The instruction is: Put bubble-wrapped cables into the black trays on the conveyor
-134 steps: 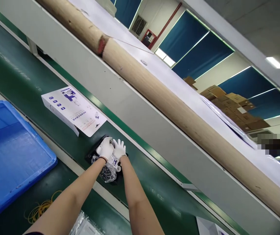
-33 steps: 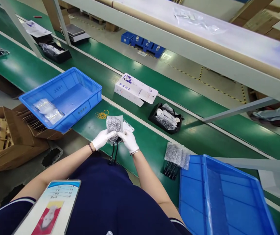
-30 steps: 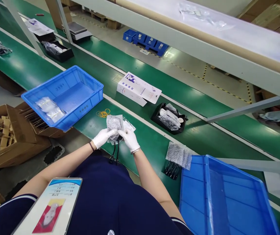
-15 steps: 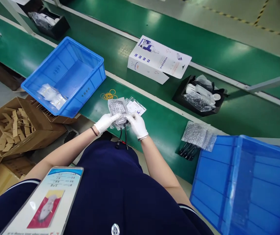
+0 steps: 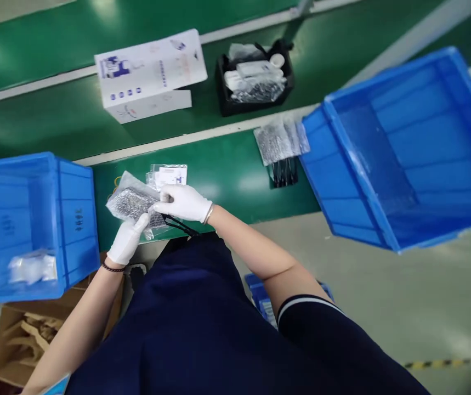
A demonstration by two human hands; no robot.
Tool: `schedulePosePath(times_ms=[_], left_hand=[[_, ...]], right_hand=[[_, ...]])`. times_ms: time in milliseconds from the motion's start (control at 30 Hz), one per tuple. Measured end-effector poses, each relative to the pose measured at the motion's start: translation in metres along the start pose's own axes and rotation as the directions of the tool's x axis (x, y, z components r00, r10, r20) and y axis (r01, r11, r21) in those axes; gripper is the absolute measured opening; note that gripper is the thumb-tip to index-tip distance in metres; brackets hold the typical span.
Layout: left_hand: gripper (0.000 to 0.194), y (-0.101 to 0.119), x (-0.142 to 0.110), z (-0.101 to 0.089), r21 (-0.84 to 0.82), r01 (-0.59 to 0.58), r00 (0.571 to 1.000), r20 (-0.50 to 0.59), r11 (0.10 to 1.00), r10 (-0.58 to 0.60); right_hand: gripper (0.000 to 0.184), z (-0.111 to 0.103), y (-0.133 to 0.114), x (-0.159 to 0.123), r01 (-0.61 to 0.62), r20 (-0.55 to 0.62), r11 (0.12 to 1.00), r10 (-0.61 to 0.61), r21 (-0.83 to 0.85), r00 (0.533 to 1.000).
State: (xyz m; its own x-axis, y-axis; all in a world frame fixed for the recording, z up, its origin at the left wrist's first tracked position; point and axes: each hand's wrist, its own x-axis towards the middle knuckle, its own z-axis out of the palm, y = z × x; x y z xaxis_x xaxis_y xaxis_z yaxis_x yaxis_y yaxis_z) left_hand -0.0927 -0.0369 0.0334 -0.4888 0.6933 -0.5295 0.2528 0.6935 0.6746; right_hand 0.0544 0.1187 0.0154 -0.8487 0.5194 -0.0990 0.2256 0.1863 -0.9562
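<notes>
Both my hands, in white gloves, grip a bubble-wrap bag (image 5: 132, 203) near the green bench's front edge. Its contents are hidden by the wrap, but black cables (image 5: 180, 225) hang out of its lower right end. My left hand (image 5: 127, 239) pinches the bag's lower edge, thumb on top. My right hand (image 5: 183, 203) closes on the end where the cables come out. Just behind the bag lie clear plastic bags with a printed card (image 5: 171, 175). Yellow rubber bands (image 5: 117, 181) peek out beyond the bag's upper left.
A blue bin (image 5: 74, 219) with white packets (image 5: 33, 267) stands left. Another blue bin (image 5: 342, 170) sits right, beside several bubble-wrapped packs (image 5: 280, 142) with black cables. Behind are a white printed carton (image 5: 148, 71) and a black box (image 5: 255, 79) of wrapped parts. A cardboard box (image 5: 13, 351) stands lower left.
My view has swung to the right, so the bench things sit further left. The bag has tilted with its closed end to the left, and my right hand now lies across its cable end.
</notes>
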Motion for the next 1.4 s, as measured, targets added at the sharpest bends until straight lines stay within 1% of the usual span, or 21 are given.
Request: schedulePosePath(times_ms=[100,167,267,367,467,633,733,867,933,1000,1067,1167,1300,1400], left_hand=[[0.080,0.010,0.011,0.006,0.095,-0.011,0.997,0.079,0.995,0.003],[0.082,0.019,0.017,0.012,0.138,-0.026,0.993,0.120,0.990,0.010],[0.079,0.031,0.023,0.022,0.128,-0.081,0.982,0.177,0.988,0.058],[0.075,0.041,0.028,0.029,0.085,-0.099,0.978,0.193,0.991,0.081],[0.075,0.052,0.030,0.034,0.046,-0.078,0.979,0.195,0.996,0.067],[0.058,0.073,0.031,0.041,0.118,-0.114,0.974,0.207,0.986,0.088],[0.055,0.082,0.028,0.046,0.136,-0.114,0.974,0.209,0.984,0.084],[0.061,0.083,0.023,0.050,0.072,-0.122,0.974,0.202,0.990,0.105],[0.065,0.082,0.021,0.051,0.020,-0.125,0.975,0.189,0.992,0.119],[0.067,0.080,0.018,0.053,-0.032,-0.125,0.979,0.157,0.992,0.129],[0.068,0.079,0.016,0.055,-0.070,-0.121,0.983,0.128,0.990,0.129],[0.067,0.076,0.014,0.058,-0.111,-0.116,0.986,0.107,0.987,0.128],[0.064,0.070,0.012,0.059,-0.196,-0.117,0.985,0.103,0.974,0.139],[0.064,0.069,0.011,0.058,-0.213,-0.116,0.984,0.107,0.970,0.141]], right_hand=[[0.031,-0.015,0.008,-0.007,-0.030,0.025,0.999,0.030,0.019,0.999],[0.032,-0.024,0.011,-0.013,-0.053,0.021,0.998,0.053,0.013,0.998],[0.033,-0.035,0.015,-0.022,-0.077,-0.023,0.997,0.077,-0.006,0.997],[0.034,-0.042,0.019,-0.031,-0.055,-0.072,0.998,0.054,-0.007,0.996],[0.034,-0.045,0.023,-0.040,-0.051,-0.098,0.999,0.051,0.008,0.994],[0.035,-0.048,0.030,-0.053,-0.059,-0.134,0.996,0.067,0.062,0.989],[0.034,-0.053,0.031,-0.059,-0.043,-0.128,0.998,0.049,0.044,0.991],[0.034,-0.063,0.028,-0.061,-0.014,-0.070,1.000,0.012,-0.024,0.997],[0.037,-0.065,0.025,-0.058,-0.015,-0.074,0.999,0.011,-0.049,0.997],[0.042,-0.064,0.022,-0.054,-0.058,-0.106,0.997,0.051,-0.058,0.993],[0.045,-0.063,0.019,-0.050,-0.126,-0.139,0.991,0.117,-0.054,0.983],[0.045,-0.061,0.015,-0.045,-0.199,-0.136,0.979,0.192,-0.045,0.972],[0.044,-0.063,0.013,-0.041,-0.225,-0.090,0.973,0.220,-0.049,0.971],[0.044,-0.065,0.011,-0.038,-0.227,-0.062,0.973,0.224,-0.040,0.973]])
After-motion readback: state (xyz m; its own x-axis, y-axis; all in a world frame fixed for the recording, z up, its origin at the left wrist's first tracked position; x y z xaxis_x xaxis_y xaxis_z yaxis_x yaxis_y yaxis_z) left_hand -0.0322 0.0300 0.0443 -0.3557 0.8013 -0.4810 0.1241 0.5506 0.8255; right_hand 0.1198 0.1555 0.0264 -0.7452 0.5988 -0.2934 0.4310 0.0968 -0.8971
